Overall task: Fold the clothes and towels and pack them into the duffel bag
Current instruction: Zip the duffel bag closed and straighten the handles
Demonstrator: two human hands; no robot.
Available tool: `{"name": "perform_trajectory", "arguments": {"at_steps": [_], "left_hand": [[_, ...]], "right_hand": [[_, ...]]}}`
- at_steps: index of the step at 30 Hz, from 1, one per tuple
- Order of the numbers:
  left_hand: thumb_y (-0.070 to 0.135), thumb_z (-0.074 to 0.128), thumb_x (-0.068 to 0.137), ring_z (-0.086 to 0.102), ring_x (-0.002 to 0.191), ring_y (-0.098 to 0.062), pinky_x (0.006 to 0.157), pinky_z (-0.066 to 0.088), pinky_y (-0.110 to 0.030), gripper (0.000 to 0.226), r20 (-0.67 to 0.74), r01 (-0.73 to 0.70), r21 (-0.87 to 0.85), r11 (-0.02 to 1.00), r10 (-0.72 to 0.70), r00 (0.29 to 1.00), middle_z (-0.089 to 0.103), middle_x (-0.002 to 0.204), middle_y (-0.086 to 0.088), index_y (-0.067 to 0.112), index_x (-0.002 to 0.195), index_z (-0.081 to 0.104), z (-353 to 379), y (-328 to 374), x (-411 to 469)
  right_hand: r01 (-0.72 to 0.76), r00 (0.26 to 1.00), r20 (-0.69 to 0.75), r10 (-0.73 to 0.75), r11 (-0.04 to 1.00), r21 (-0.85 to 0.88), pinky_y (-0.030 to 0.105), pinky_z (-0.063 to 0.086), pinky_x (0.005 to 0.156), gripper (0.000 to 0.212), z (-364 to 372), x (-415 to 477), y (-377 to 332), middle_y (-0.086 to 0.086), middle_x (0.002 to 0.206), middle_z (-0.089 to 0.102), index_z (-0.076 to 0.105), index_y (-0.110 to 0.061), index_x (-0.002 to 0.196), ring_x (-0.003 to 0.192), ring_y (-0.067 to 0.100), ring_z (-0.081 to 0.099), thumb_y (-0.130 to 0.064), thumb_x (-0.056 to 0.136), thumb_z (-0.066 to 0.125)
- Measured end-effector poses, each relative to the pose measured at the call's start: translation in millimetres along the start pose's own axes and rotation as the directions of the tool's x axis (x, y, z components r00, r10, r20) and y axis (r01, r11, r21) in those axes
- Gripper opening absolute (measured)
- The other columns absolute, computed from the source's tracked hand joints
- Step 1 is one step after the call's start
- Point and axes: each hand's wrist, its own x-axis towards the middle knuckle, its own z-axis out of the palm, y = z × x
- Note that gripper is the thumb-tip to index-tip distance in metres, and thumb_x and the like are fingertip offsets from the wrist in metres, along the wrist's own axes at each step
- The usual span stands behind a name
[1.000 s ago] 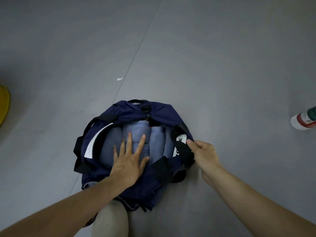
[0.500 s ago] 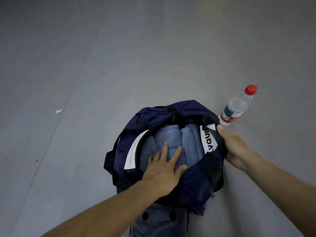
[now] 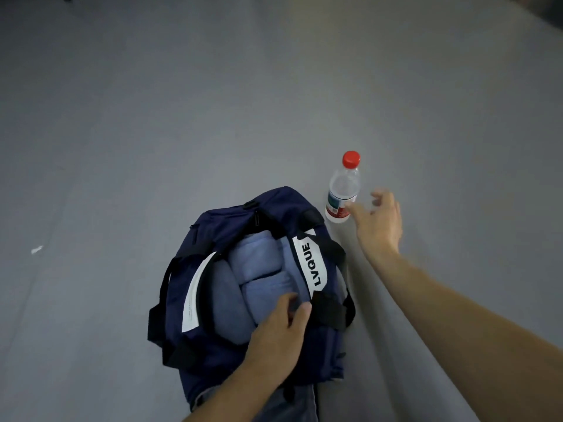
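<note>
Several folded blue towels [image 3: 259, 269] fill the open duffel bag [image 3: 219, 229]. At the bag's near end the left hand [image 3: 278, 333] rests with fingers bent onto them, pinching or not I cannot tell. The right hand [image 3: 380, 220], fingers spread, hovers right of the bag beside a bottle [image 3: 344, 187].

Left hand [image 3: 280, 333] low; right hand [image 3: 379, 222] outstretched, splayed.

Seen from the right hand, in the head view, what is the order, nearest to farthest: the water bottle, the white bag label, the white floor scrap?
1. Water bottle, just beside the right hand, at its fingers.
2. White label, on the duffel bag, at its right edge.
3. White scrap, far left on the floor.
</note>
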Motion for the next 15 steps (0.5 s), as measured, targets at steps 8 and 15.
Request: {"name": "perform_trajectory", "arguments": {"at_steps": [8,15], "left_hand": [[0.042,0.040,0.105,0.057,0.107,0.010,0.091,0.045,-0.012,0.028,-0.111,-0.210,0.194,0.958,0.235,0.966,0.064,0.110,0.030,0.047,0.128,0.055,-48,-25,-52],[0.025,0.054,0.101,0.061,0.095,0.011,0.079,0.045,-0.006,0.026,-0.275,-0.157,0.206,0.966,0.212,0.938,0.068,0.093,0.027,0.047,0.110,0.065,-86,-79,-109]], "right_hand": [[0.083,0.973,0.224,-0.055,0.990,-0.118,0.044,0.045,0.096,0.064,14,44,-50,0.011,0.129,0.058,0.043,-0.020,0.136,0.121,0.035,0.054,-0.042,0.084,0.074],[0.027,0.991,0.130,-0.012,0.994,-0.110,0.042,0.045,0.097,0.056,-29,-2,-37,0.011,0.115,0.060,0.051,-0.018,0.129,0.116,0.037,0.054,-0.044,0.084,0.073]]}}
